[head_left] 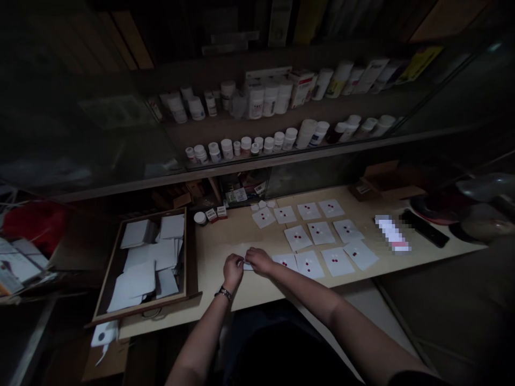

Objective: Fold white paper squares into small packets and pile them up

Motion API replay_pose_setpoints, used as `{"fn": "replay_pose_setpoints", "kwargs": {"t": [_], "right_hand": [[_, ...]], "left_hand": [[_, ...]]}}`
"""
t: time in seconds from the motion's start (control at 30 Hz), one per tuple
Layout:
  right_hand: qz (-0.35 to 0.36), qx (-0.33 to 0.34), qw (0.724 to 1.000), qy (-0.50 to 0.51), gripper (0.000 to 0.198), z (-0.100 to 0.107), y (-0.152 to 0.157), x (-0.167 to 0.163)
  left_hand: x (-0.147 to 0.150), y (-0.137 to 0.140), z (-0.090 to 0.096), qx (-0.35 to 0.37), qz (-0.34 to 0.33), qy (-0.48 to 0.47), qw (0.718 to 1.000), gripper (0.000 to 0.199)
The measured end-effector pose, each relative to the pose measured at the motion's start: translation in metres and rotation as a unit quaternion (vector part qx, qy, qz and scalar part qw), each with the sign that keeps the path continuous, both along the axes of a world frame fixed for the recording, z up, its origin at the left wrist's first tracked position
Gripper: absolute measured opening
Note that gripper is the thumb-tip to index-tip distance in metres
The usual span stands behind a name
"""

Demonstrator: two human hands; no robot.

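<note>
Near the front edge of the table, my left hand (233, 272) and my right hand (259, 261) meet over a small white paper (248, 267). Fingers of both hands are closed on it, and they hide most of its shape. A dark band circles my left wrist. To the right lie several rows of square white papers (339, 269), each bearing small dark red pills (335, 260) and some paler ones. The nearest of these papers (277, 258) is partly covered by my right forearm.
An open wooden drawer (185, 257) full of blank white papers sits left. Behind stand a white jar (200, 218) and small boxes (221, 212). A phone (425, 228) and open carton (386, 182) are at right. Shelves above hold white pill bottles (256, 102).
</note>
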State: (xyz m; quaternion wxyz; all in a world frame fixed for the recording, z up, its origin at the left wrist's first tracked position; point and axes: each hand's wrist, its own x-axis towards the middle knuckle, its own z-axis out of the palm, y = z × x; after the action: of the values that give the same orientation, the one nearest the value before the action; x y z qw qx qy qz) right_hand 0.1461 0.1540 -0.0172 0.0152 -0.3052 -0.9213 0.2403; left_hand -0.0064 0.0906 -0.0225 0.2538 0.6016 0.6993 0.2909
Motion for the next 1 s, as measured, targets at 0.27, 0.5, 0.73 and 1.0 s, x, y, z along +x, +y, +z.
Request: {"fn": "replay_pose_setpoints", "kwargs": {"t": [0.27,0.5,0.73,1.0], "right_hand": [[0.055,0.067,0.996,-0.034,0.023,-0.006,-0.013,0.008],[0.08,0.085,0.993,-0.009,0.025,-0.008,-0.009,0.009],[0.13,0.092,0.987,0.0,0.028,-0.004,-0.016,0.021],[0.002,0.062,0.998,0.02,0.036,0.002,-0.059,0.03]], "left_hand": [[-0.002,-0.019,-0.003,0.019,-0.138,0.083,0.987,0.024],[-0.018,-0.028,-0.001,0.03,-0.234,0.125,0.964,0.026],[-0.018,-0.028,-0.007,0.062,-0.23,0.154,0.959,0.023],[-0.015,-0.031,-0.015,0.072,-0.282,0.186,0.938,0.028]]}}
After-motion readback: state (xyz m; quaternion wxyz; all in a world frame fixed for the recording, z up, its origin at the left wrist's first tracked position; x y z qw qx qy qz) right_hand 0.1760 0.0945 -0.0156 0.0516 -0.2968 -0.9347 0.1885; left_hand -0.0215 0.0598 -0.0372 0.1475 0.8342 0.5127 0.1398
